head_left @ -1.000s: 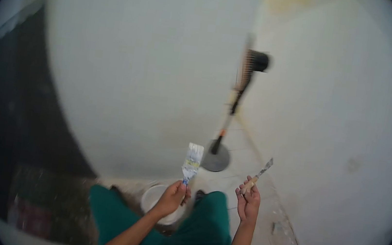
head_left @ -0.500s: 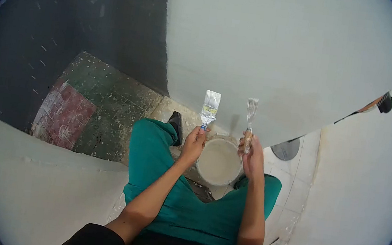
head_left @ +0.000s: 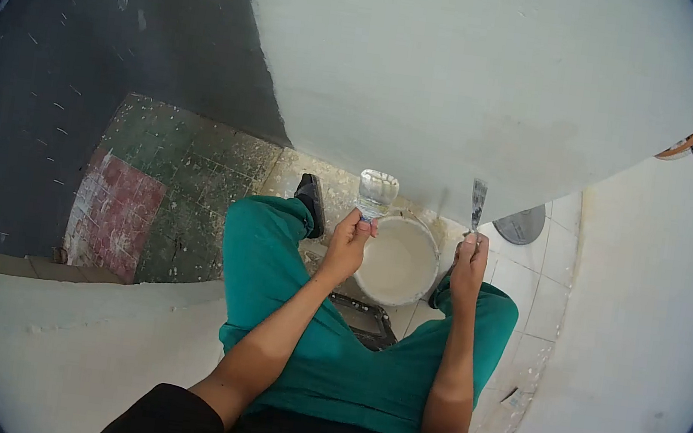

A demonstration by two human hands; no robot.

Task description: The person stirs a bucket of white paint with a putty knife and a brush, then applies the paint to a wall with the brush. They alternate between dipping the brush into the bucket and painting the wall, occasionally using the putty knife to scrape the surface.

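Note:
My left hand (head_left: 347, 249) is closed around the handle of a wide putty knife (head_left: 377, 189). Its broad blade is smeared with whitish material and points up and away from me. A narrower putty knife (head_left: 478, 200) with grey smears is upright in my right hand (head_left: 469, 270), which grips it by the handle. Between and below both hands stands a round bucket (head_left: 433, 270), holding a pale, off-white substance. Neither blade touches the wall or the bucket's contents.
A white wall (head_left: 466, 84) rises ahead, with a dark grey wall (head_left: 146, 19) at left. Spattered green and red tiles (head_left: 118, 206) cover the floor there. A round grey lid-like disc (head_left: 520, 225) lies right of the bucket; a black frame-like object (head_left: 364, 318) lies near my legs.
My right hand has moved right, and its putty knife has turned. The left blade has tipped, showing a different face. The view has shifted slightly, revealing more of the dark frame below the bucket.

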